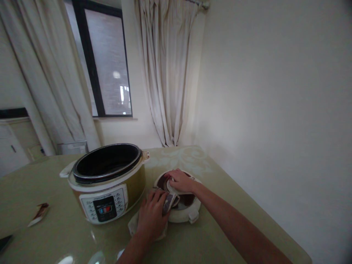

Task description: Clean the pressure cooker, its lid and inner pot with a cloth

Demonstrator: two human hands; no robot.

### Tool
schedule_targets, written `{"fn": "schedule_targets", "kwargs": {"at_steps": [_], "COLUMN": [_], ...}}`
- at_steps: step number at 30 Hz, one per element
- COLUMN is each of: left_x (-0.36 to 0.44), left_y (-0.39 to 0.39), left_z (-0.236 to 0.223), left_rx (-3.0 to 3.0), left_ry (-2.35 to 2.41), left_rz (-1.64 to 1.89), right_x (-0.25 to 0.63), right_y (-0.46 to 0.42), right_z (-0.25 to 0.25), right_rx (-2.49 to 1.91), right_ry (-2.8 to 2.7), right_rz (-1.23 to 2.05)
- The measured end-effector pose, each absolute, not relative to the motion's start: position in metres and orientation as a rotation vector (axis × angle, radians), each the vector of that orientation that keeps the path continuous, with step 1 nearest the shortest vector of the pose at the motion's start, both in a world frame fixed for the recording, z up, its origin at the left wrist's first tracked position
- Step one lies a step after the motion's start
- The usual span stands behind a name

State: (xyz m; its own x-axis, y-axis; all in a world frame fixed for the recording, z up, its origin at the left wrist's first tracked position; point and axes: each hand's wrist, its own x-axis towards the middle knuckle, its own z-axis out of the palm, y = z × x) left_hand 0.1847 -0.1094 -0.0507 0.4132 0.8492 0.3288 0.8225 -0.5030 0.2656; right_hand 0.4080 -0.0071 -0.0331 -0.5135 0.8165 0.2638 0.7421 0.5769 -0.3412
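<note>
My left hand (152, 212) is closed on a crumpled grey-and-white cloth (171, 201), part of which hangs down beneath the palm. The cloth meets the near left side of a round white-and-brown pot lid (183, 217) lying on the table. Across the lid's middle, my right hand (180, 180) has its fingers curled over the raised central handle; the fingertips are partly hidden. Left of both hands stands an electric pressure cooker (136, 190) without its lid, with a dark inner pot (107, 163) and a control panel (104, 206) on its front.
A glossy green table (220, 223) carries everything. At the left lie a small brown-and-white piece (39, 214) and a dark flat object (4, 242). A white wall (275, 110) borders the table on the right. Curtains (167, 73) and a window (108, 62) are behind.
</note>
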Motion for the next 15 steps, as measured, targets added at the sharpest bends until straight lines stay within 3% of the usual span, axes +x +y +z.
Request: {"fn": "schedule_targets", "kwargs": {"at_steps": [8,15], "left_x": [0.263,0.277], "left_y": [-0.152,-0.147], "left_z": [-0.075,-0.073], "left_rx": [2.859,2.805], "left_ry": [0.916,0.975], "left_rz": [0.582,0.616], "right_x": [0.405,0.402], "right_y": [-0.013,-0.020], "right_z": [-0.028,-0.029], "right_rx": [-1.258,-1.331], "right_ry": [-2.351,-2.263], "right_rz": [0.268,0.275]}}
